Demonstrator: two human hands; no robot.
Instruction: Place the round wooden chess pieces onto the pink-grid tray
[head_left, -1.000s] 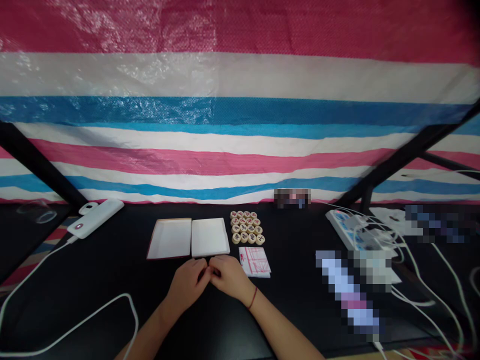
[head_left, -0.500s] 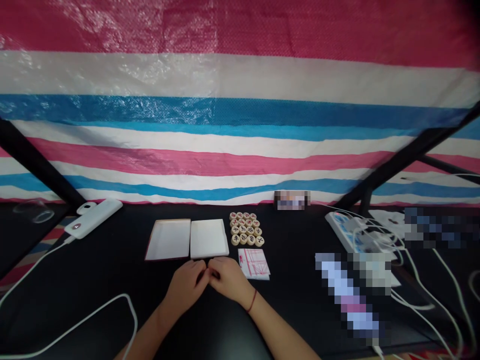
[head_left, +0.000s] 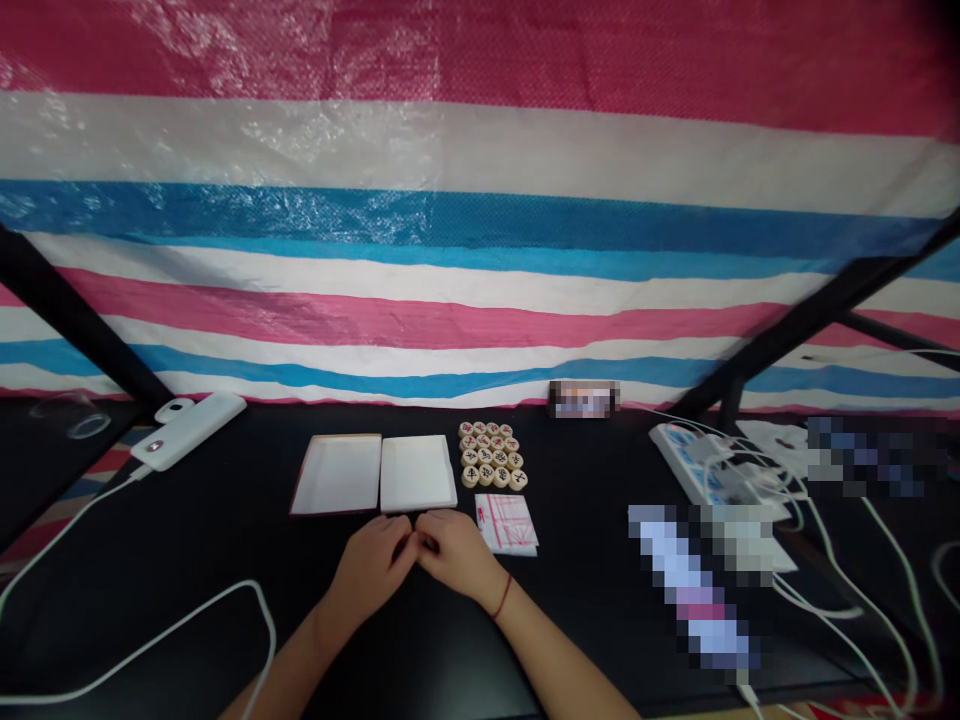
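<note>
We find the left hand [head_left: 369,570] and right hand [head_left: 456,555] meeting at lower center, curled fingers [head_left: 403,545] hiding any grip from us, just below the near edges of two white box halves [head_left: 380,474], with wooden xiangqi pieces [head_left: 488,455] upper right, a folded red-lined paper [head_left: 507,524] beside the right hand, and open black tabletop [head_left: 187,540] to the left.

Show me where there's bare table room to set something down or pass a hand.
Bare tabletop lies between the power bank and the white trays, and between the paper sheet and the blurred object. It is crowded on the right, around the power strip and white cables, and tight where the left hand and right hand meet by the trays.
</note>
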